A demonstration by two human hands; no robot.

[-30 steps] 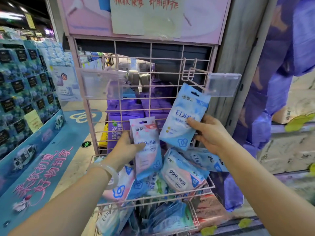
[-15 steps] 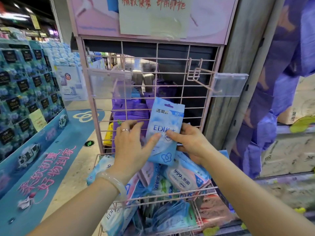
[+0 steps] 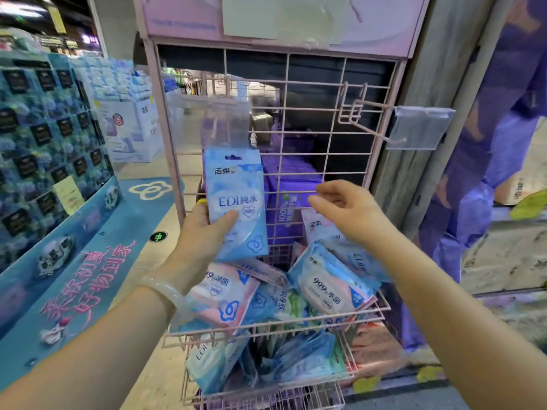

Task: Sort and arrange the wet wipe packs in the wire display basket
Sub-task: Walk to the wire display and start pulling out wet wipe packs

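My left hand holds a light blue EDI wet wipe pack upright against the left side of the pink wire rack, just under a clear tag holder. My right hand hovers empty with fingers apart, to the right of that pack and above the pink wire basket. In the basket lie several packs in a jumble, among them a pink-and-blue 999 pack at the right and another 999 pack at the left.
A bare wire hook with a clear tag holder sticks out at the rack's upper right. A lower basket holds more packs. Blue product displays stand to the left, a wooden post to the right.
The blue EDI pack passed from my right hand to my left hand and moved left and up on the rack. My right hand let go and now hovers empty.
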